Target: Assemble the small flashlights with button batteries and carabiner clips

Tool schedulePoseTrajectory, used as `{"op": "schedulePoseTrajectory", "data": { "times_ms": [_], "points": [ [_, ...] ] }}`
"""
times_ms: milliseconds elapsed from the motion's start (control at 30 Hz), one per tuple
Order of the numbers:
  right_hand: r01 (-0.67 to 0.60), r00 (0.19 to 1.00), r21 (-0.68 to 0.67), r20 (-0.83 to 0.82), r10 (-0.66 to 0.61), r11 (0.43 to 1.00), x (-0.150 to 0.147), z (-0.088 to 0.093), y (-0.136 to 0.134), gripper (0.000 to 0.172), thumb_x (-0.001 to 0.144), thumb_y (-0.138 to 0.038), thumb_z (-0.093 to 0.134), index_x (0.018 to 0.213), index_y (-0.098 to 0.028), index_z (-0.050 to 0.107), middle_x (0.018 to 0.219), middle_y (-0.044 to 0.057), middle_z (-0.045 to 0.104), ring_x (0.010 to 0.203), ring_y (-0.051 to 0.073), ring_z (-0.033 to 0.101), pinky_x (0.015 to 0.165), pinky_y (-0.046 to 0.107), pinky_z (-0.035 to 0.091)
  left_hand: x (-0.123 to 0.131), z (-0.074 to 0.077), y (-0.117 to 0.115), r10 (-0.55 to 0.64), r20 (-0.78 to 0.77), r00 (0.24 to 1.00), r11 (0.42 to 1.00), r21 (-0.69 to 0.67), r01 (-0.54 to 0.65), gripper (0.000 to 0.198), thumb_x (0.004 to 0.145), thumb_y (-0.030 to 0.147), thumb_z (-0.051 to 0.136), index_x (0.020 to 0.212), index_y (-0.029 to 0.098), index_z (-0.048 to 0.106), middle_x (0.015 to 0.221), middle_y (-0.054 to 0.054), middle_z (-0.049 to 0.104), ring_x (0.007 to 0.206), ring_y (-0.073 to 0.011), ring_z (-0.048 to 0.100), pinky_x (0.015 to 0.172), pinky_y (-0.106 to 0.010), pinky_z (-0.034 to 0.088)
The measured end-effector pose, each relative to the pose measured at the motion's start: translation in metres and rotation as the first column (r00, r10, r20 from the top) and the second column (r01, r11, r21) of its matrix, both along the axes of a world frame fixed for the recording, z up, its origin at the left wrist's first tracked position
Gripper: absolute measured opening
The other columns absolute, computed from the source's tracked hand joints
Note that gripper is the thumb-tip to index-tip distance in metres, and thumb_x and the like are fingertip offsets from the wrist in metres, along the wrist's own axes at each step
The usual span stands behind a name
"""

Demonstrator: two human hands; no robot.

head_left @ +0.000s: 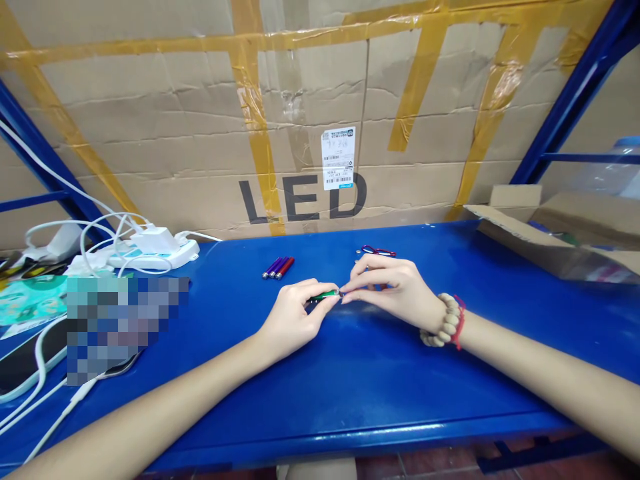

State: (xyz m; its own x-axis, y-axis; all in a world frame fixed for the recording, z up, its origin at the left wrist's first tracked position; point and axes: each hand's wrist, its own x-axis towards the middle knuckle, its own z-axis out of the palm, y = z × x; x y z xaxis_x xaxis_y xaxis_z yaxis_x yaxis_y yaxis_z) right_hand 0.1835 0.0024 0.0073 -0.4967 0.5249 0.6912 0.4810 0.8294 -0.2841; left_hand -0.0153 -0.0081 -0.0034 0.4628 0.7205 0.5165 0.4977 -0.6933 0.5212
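My left hand (293, 317) is closed, with a short green metal tube (325, 295) pinched between thumb and fingers. The tube lies almost level and its right end pokes out toward the other hand. My right hand (397, 287), with a bead bracelet and red cord at the wrist, pinches a tiny dark piece (341, 294) at that end; its kind is too small to make out. Three similar small tubes (278, 268), purple and red with silver ends, lie side by side beyond my left hand. Just behind my right hand are red and blue clip-like loops (379, 251), partly covered by the fingers.
A blue metal shelf (320, 400) is the work surface, backed by a large taped carton (190, 133) marked LED. On the left are a white power strip (185, 253), cables and a phone (35, 357). An open cardboard box (520, 233) stands at the right.
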Motion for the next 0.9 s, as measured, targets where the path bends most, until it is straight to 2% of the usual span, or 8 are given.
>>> {"op": "schedulePoseTrajectory", "data": {
  "times_ms": [200, 400, 567, 800, 900],
  "points": [
    [0.004, 0.998, 0.027, 0.069, -0.006, 1.000, 0.0018, 0.0006, -0.0041, 0.024, 0.083, -0.041, 0.058, 0.076, -0.023, 0.074, 0.078, 0.002, 0.066, 0.067, 0.010, 0.060, 0.061, 0.022, 0.044, -0.0019, 0.0009, -0.0001, -0.094, -0.054, 0.994, 0.996, -0.003, 0.094, 0.022, 0.088, 0.023, 0.048, 0.090, 0.015, 0.068, 0.075, -0.003, 0.065, 0.063, -0.0110, 0.055, 0.062, -0.022, 0.044],
    [-0.002, 0.999, 0.019, 0.043, 0.002, 1.000, 0.0035, -0.0002, -0.0052, 0.025, 0.082, -0.041, 0.059, 0.074, -0.023, 0.073, 0.075, 0.002, 0.066, 0.067, 0.011, 0.060, 0.059, 0.021, 0.044, -0.0031, 0.0008, -0.0023, -0.157, -0.037, 0.987, 0.981, -0.118, 0.152, 0.020, 0.090, 0.020, 0.042, 0.098, 0.016, 0.060, 0.078, -0.002, 0.063, 0.067, -0.0108, 0.057, 0.068, -0.023, 0.046],
    [-0.047, 0.999, -0.020, -0.007, 0.047, 0.999, 0.0028, -0.0030, -0.0045, 0.027, 0.080, -0.044, 0.060, 0.072, -0.023, 0.072, 0.072, 0.002, 0.065, 0.066, 0.011, 0.060, 0.060, 0.022, 0.044, -0.0042, -0.0032, -0.0030, -0.146, 0.014, 0.989, 0.964, -0.221, 0.145, 0.011, 0.088, 0.026, 0.045, 0.083, 0.017, 0.049, 0.071, 0.000, 0.060, 0.065, -0.0115, 0.056, 0.062, -0.023, 0.045],
    [-0.058, 0.997, -0.139, -0.054, 0.051, 0.989, -0.0019, -0.0056, -0.0072, 0.030, 0.078, -0.046, 0.061, 0.065, -0.020, 0.070, 0.072, 0.003, 0.065, 0.067, 0.013, 0.059, 0.063, 0.024, 0.044, -0.0055, -0.0034, -0.0030, -0.193, 0.003, 0.981, 0.971, -0.142, 0.191, 0.011, 0.087, 0.022, 0.046, 0.078, 0.018, 0.045, 0.074, 0.000, 0.059, 0.063, -0.0098, 0.055, 0.058, -0.020, 0.042],
    [-0.072, 0.997, -0.136, -0.027, 0.069, 0.988, -0.0015, -0.0078, -0.0070, 0.030, 0.079, -0.045, 0.061, 0.066, -0.020, 0.069, 0.073, 0.003, 0.066, 0.069, 0.012, 0.060, 0.063, 0.023, 0.043, -0.0062, -0.0035, -0.0034, -0.210, -0.010, 0.978, 0.966, -0.156, 0.205, 0.010, 0.087, 0.020, 0.046, 0.077, 0.018, 0.045, 0.073, 0.001, 0.059, 0.063, -0.0096, 0.056, 0.058, -0.020, 0.042]
  ]
}}
